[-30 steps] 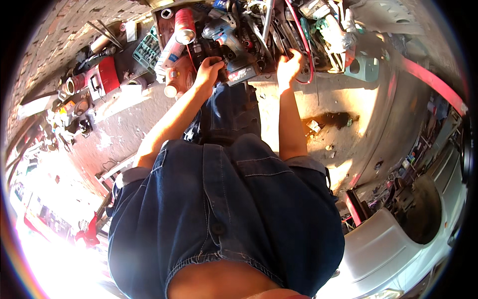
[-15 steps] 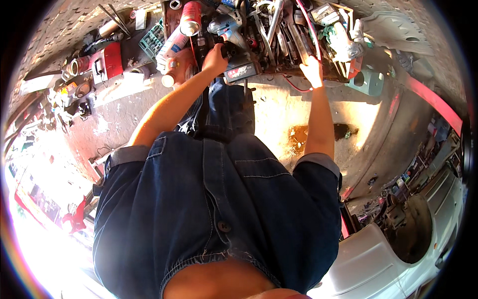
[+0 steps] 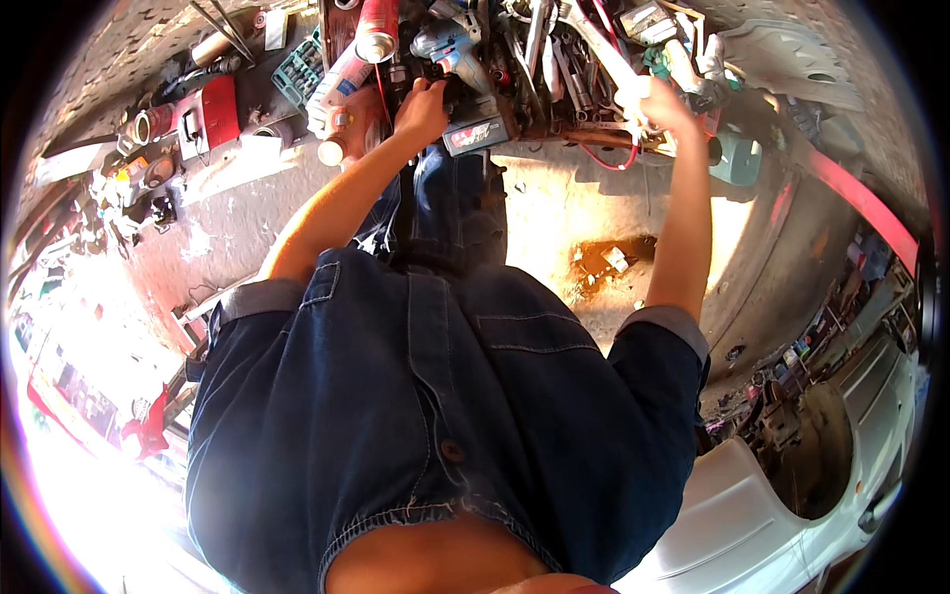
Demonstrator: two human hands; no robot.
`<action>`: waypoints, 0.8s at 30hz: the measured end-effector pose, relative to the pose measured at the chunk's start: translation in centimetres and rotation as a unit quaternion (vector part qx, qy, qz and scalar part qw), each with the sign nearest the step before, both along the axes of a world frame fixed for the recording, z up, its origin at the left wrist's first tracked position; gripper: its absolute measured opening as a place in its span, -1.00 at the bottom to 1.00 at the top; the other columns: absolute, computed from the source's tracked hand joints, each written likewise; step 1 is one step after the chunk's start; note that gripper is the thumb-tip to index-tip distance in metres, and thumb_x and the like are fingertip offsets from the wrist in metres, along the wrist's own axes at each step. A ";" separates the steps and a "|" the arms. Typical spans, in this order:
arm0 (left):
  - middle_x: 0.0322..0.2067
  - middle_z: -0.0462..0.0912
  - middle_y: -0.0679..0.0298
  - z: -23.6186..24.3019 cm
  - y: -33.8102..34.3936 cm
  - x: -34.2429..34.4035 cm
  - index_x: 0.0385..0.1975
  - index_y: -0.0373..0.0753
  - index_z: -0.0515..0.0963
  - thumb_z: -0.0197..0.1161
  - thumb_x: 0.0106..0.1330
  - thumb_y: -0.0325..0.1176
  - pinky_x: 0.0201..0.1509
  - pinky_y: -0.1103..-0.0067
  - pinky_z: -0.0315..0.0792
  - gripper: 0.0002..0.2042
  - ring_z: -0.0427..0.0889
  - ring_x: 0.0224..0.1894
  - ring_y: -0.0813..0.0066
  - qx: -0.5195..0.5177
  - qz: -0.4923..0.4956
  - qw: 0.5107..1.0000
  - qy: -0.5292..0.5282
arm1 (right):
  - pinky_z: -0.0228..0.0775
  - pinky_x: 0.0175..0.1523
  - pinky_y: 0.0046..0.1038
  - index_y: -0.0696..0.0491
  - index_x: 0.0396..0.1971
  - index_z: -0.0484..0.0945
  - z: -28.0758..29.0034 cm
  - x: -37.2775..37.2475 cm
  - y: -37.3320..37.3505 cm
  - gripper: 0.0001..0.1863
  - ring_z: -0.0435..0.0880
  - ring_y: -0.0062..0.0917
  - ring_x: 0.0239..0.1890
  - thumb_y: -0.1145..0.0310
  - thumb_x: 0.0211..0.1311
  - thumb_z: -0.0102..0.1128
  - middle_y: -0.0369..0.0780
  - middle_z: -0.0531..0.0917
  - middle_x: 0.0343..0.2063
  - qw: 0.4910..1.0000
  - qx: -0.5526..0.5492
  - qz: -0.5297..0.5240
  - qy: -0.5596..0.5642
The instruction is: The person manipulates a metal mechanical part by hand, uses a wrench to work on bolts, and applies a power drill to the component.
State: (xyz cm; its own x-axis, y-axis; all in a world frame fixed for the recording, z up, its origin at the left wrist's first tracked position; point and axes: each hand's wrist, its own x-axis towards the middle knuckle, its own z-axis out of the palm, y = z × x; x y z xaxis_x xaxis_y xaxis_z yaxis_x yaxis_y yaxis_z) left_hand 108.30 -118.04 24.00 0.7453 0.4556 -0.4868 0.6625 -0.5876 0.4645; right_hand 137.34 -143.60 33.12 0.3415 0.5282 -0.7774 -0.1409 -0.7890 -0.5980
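Observation:
My left hand (image 3: 424,111) is closed at the front of the tool tray (image 3: 579,137), among dark parts just left of a blue-grey cordless power tool (image 3: 450,49). What its fingers grip is hidden. A black battery pack (image 3: 477,135) sits beside that hand, at the base of the power tool. On the right side of the tray, my right hand (image 3: 661,105) is closed around the near end of a long, bright metal tool (image 3: 599,48) that slants away to the far left. Its exact kind is unclear. Several wrenches (image 3: 550,71) lie between my hands.
Left of the tray stand a red spray can (image 3: 377,38) and an orange bottle (image 3: 336,147). A pale green jug (image 3: 737,158) stands at right. A red bar (image 3: 861,208) crosses the floor, with a white car body panel (image 3: 727,515) at lower right.
My right hand has moved right, and the long metal tool now slants toward it. A red hose has shifted nearby. My left hand has barely moved.

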 end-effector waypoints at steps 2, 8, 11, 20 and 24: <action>0.03 0.40 0.02 -0.5 0.0 -0.4 0.10 -0.19 0.41 0.29 0.06 -0.37 0.16 0.31 0.35 -0.48 0.43 0.06 -0.01 0.036 0.004 0.998 -0.049 | 0.25 -0.68 -0.55 0.12 -0.40 0.49 -0.7 -3.1 1.4 -0.87 0.46 -0.66 -0.73 0.41 0.13 0.22 -0.32 0.51 -0.67 1.000 0.011 -0.002 -0.019; -0.29 0.57 0.15 4.7 -1.6 3.3 -0.22 -0.30 0.54 0.16 0.28 -0.29 -0.22 0.52 0.48 -0.78 0.60 -0.33 0.34 -0.217 0.142 0.924 -0.280 | 0.36 -0.37 -0.34 0.22 -0.40 0.37 -5.1 -16.4 8.2 -0.75 0.50 -0.39 -0.56 0.34 0.11 0.16 -0.18 0.48 -0.62 0.804 0.038 0.246 -0.540; -0.22 0.65 0.14 8.3 -3.5 7.4 -0.18 -0.36 0.54 0.11 0.36 -0.19 -0.17 0.57 0.50 -0.69 0.63 -0.23 0.44 -0.508 0.255 0.818 -0.086 | 0.43 -0.20 -0.31 0.34 -0.27 0.39 -6.6 -20.4 10.1 -0.58 0.59 -0.26 -0.43 0.29 0.03 0.23 0.03 0.56 -0.43 0.757 -0.026 0.301 -0.580; -0.67 0.17 0.53 4.5 0.3 7.9 -0.31 -0.31 0.40 0.00 0.44 -0.17 -0.71 0.75 0.05 -0.72 0.12 -0.69 0.75 -0.691 0.284 0.663 0.054 | 0.46 -0.24 -0.50 0.19 -0.23 0.55 -5.6 -16.3 4.2 -0.67 0.61 -0.54 -0.39 0.33 0.04 0.37 -0.17 0.66 -0.43 0.917 0.186 -0.204 -0.287; -0.64 0.18 0.50 5.3 -0.8 9.2 -0.26 -0.36 0.34 -0.05 0.46 -0.16 -0.69 0.77 0.05 -0.69 0.13 -0.68 0.76 -0.783 0.324 0.529 0.043 | 0.43 -0.02 -0.26 0.19 -0.10 0.45 -13.2 -11.6 3.0 -0.56 0.56 -0.13 -0.14 0.36 0.00 0.30 -0.03 0.59 -0.23 0.833 0.054 -0.107 -0.540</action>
State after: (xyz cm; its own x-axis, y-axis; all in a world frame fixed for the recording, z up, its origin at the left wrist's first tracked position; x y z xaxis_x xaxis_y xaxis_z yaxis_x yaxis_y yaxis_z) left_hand 117.50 -118.88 29.29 0.6241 -0.4109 -0.6646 0.5472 0.8370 -0.0036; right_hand 125.77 -140.60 19.91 0.9064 0.4120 0.0935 0.3951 -0.7481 -0.5332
